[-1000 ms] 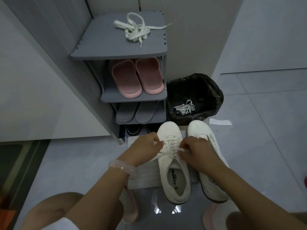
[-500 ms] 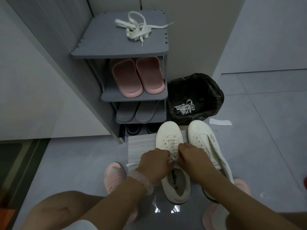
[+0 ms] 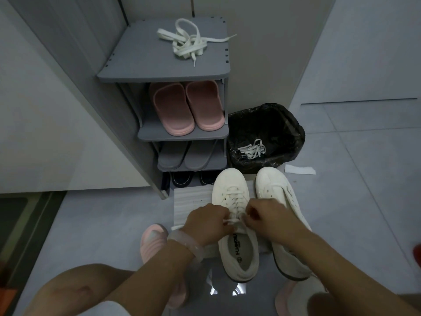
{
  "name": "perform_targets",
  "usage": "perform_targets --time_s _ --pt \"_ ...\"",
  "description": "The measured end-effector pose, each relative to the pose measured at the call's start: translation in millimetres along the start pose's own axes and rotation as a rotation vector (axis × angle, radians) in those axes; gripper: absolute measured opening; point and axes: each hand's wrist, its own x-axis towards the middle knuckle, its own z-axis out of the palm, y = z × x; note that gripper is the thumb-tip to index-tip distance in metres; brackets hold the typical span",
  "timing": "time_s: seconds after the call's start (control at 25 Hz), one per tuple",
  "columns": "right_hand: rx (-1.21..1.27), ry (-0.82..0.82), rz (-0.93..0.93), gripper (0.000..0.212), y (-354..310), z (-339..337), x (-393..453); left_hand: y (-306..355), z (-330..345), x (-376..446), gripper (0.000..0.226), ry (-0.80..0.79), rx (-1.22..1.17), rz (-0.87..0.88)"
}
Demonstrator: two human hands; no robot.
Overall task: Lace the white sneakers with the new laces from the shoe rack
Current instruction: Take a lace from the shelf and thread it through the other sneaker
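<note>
Two hands worked the lace on the left of two white sneakers.

The shoe rack (image 3: 159,67), far left, carried loose new laces (image 3: 189,43) on top. Near it, the left hand (image 3: 208,224) and right hand (image 3: 266,218) each pinched the lace (image 3: 234,201) of the left sneaker (image 3: 237,229), which ran near to far, toe far, beside the right sneaker (image 3: 273,185). The black-lined bin (image 3: 284,124) held old laces (image 3: 251,151).

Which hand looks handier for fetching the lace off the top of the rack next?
Probably the left hand: the lace on the rack lies up on its side. The right hand would reach across. Both now pinch lace ends on the left sneaker.
</note>
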Motion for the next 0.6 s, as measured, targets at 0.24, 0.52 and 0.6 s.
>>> perform_targets --time_s 0.24,0.52,0.6 --pt "-0.072 0.033 -0.038 0.011 -2 5 1 9 -26 -2 0.022 0.035 -0.073 0.075" --pt "0.735 0.125 -0.125 0.021 -37 -20 -4 28 -77 -13 0.017 0.437 -0.998 0.156" --pt "0.919 0.372 0.031 0.03 -24 -38 0 13 -67 -4 0.027 0.589 -0.748 0.018"
